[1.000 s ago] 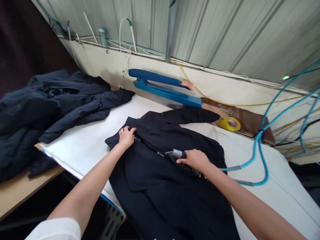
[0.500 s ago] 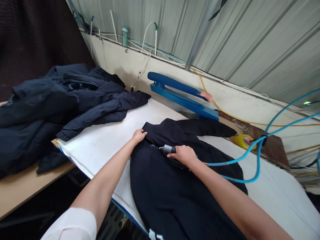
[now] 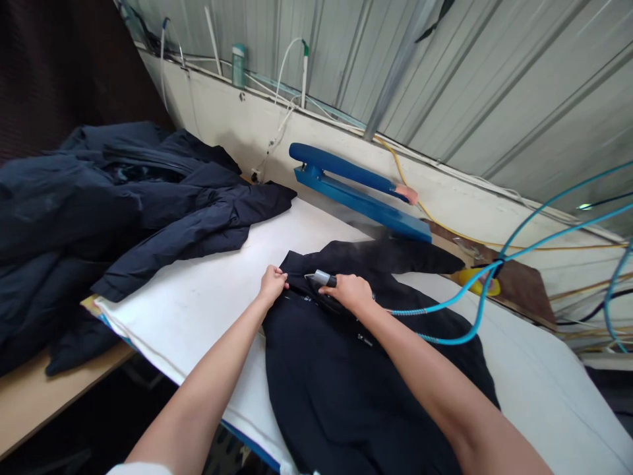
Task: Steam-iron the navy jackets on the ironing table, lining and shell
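A black jacket (image 3: pixel 341 389) lies spread on the white-covered ironing table (image 3: pixel 208 303). At its collar end my left hand (image 3: pixel 273 284) is closed, pinching the edge of the fabric. My right hand (image 3: pixel 351 291) wraps round the handle of a steam iron (image 3: pixel 324 280), whose tip points left toward my left hand. The iron's sole is hidden against the jacket near the collar. Blue hoses (image 3: pixel 459 297) run from the iron off to the right. Faint steam shows above the jacket's far sleeve.
Dark padded jackets (image 3: pixel 163 198) are heaped at the left. A blue sleeve board (image 3: pixel 356 191) stands along the back wall. Behind the jacket's far sleeve, a yellow object (image 3: pixel 479 282) sits by a brown board (image 3: pixel 529 290). A bottle (image 3: pixel 238 66) stands on the wall ledge.
The iron in my right hand has moved up and left across the jacket toward the collar. My left hand still pinches the collar end. Steam has appeared near the far sleeve.
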The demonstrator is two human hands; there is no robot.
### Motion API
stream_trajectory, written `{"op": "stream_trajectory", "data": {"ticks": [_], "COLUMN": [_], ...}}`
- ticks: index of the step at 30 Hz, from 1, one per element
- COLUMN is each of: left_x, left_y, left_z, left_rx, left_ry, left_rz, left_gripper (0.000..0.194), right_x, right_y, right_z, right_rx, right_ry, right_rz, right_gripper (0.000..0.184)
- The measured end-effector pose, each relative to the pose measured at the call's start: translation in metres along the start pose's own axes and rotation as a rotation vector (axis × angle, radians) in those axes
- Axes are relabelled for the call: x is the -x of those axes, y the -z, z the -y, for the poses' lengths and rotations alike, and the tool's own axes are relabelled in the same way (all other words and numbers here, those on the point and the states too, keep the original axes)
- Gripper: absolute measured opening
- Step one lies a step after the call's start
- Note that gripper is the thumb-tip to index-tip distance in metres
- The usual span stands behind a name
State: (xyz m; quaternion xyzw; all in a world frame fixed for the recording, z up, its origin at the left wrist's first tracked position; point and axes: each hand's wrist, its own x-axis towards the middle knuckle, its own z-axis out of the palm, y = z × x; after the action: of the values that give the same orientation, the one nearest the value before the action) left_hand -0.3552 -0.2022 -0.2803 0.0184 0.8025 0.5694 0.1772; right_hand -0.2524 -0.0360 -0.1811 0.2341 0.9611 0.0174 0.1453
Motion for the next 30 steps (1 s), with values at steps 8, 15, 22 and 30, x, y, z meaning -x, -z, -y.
{"op": "stream_trajectory", "data": {"ticks": [8, 15, 22, 30], "left_x": [0.0, 0.004, 0.017, 0.013], "left_y": [0.001, -0.003, 0.003, -0.002], "left_z": [-0.001, 0.008, 0.017, 0.021], "left_rx": [-0.105, -0.058, 0.268, 0.272], "left_ry": [-0.091, -0.085, -0.157, -0.214], "left_rz": [-0.013, 0.074, 0.174, 0.247], "left_gripper": [0.008, 0.006, 0.01, 0.014], "right_x": [-0.013, -0.009, -0.072, -0.067], "right_y": [0.025, 0.02, 0.033, 0.039], "right_z": [-0.022, 0.017, 0.026, 0.009], "right_rx": [-0.006, -0.022, -0.096, -0.098], "right_ry": [-0.18, -0.028, -0.23, -0.095], "right_rz": [-0.02, 0.01, -0.015, 0.058], "right_gripper": [0.07, 0.072, 0.07, 0.076]}}
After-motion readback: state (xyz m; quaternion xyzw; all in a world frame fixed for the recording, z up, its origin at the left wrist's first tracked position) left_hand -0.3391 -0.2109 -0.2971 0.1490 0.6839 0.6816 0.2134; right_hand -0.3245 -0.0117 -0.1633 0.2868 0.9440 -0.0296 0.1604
